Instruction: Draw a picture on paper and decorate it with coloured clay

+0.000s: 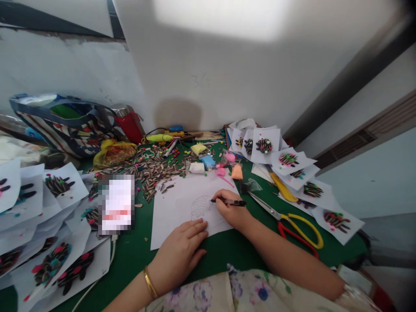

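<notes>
A large white sheet of paper [169,201] lies on the green tabletop in front of me, bearing a rounded, dotted drawing [200,207]. In my right hand [232,213] is a black pen [236,202], gripped near its tip, which points at the drawing's right edge. My left hand [182,249] lies flat on the sheet's lower edge with its fingers apart, just below the drawing, holding nothing. A gold bracelet circles my left wrist. Loose striped seeds [156,171] spread over the paper's upper left corner and beyond.
Open scissors [282,216] with yellow and red handles and a yellow cutter [283,187] lie to the right. Seed-decorated cards [312,173] overlap there and at far left [61,225]. Clay packets [208,161] sit behind the sheet. A blurred screen [117,204], cable, red bottle [130,125] and bag stand left.
</notes>
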`<state>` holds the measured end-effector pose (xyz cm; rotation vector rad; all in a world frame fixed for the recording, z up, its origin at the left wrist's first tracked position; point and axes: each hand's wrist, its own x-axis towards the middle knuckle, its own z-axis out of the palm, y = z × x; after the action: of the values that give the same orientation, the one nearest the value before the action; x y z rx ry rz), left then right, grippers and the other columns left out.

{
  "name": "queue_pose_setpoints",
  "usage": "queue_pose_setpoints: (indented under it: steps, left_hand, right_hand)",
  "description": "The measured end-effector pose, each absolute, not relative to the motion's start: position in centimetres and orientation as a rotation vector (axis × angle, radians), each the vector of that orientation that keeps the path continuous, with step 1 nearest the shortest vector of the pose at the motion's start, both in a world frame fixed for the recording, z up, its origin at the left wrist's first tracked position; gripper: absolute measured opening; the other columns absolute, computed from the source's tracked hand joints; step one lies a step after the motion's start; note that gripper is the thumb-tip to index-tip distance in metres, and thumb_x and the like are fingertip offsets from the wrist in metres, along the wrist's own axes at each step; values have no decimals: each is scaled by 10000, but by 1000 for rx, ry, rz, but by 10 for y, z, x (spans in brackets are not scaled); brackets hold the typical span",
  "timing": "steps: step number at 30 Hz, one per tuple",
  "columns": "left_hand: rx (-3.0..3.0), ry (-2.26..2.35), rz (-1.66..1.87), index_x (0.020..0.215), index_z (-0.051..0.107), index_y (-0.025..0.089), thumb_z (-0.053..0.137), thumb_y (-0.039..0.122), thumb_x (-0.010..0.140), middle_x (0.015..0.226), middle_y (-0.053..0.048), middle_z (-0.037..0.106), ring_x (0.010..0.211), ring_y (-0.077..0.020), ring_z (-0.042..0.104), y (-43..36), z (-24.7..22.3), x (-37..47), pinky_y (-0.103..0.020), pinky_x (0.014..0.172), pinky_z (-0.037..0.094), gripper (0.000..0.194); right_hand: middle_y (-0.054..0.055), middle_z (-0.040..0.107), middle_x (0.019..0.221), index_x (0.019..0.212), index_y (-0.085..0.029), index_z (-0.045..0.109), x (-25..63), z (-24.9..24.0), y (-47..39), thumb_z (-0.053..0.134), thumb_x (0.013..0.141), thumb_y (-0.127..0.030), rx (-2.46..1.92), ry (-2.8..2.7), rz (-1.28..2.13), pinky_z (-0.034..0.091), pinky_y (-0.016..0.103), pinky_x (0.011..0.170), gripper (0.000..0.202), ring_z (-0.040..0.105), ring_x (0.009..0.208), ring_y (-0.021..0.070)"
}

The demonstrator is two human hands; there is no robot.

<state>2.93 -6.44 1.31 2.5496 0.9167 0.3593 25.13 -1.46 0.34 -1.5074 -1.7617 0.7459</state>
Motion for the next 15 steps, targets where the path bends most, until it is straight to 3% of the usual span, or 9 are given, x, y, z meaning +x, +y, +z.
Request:
queue_pose_setpoints:
  steps: [8,15]
  left_hand:
    - [2563,913,354,1270,572,223,611,174,849,1387,-69,556,1290,-260,500,-65,12,29,-471,1079,446,426]
    - [2545,907,399,1259,579,224,608,171,849,1373,-78,567,1280,-262,512,-65,13,29,-476,1069,455,414]
  right_hand:
    - [-1,664,823,848,-219,652,250,5,-14,504,809,-156,-1533,-1793,734,438,279,731,165,600,799,168]
    - [-18,639,723,820,-220,653,251,3,-16,499,795,-152,-1538,-1767,790,417,254,631,170,566,670,147]
